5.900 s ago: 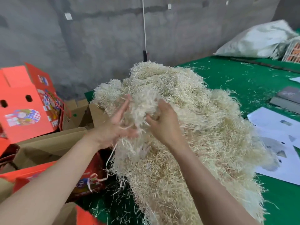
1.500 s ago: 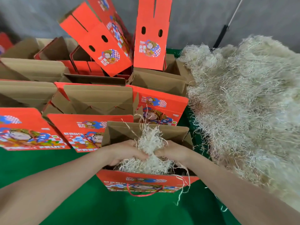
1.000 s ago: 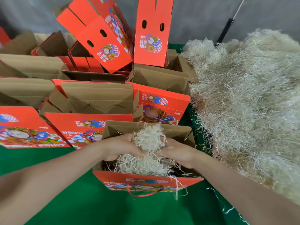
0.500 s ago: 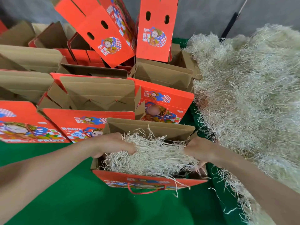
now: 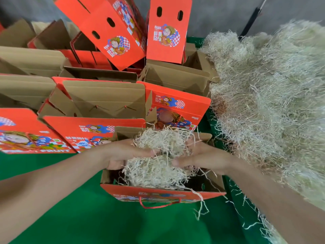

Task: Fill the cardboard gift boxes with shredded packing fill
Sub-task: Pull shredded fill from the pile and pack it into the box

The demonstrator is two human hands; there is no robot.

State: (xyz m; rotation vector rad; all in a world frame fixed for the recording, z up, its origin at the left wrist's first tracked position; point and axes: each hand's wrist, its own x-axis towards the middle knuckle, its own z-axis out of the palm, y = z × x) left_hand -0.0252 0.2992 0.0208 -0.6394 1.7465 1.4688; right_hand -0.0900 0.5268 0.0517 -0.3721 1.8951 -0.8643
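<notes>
You are mid-fill on the nearest gift box (image 5: 158, 192), which stands open at the near side of the green surface (image 5: 79, 222), about midway across. Your left hand (image 5: 123, 154) and right hand (image 5: 202, 156) sit close together over its mouth. Each has its fingers curled into the same clump of shredded fill (image 5: 163, 143), gripping it from either side. The clump is raised above the rim, and more fill hangs from it down into the box.

The fill is pale, straw-coloured and thin, tangled so that loose strands trail. A few spill over the front wall beside the red cord handle (image 5: 160, 205). Dark gaps show at the left and right ends of the box, so I judge it only partly filled.

The next move, as I read it, is to draw the clump apart toward both ends and press it below the rim, tucking in the strays. The big pile of fill (image 5: 272, 103) lies near, along the right side of the surface. The open boxes (image 5: 103, 99) behind, toward the far left, look unfilled.
</notes>
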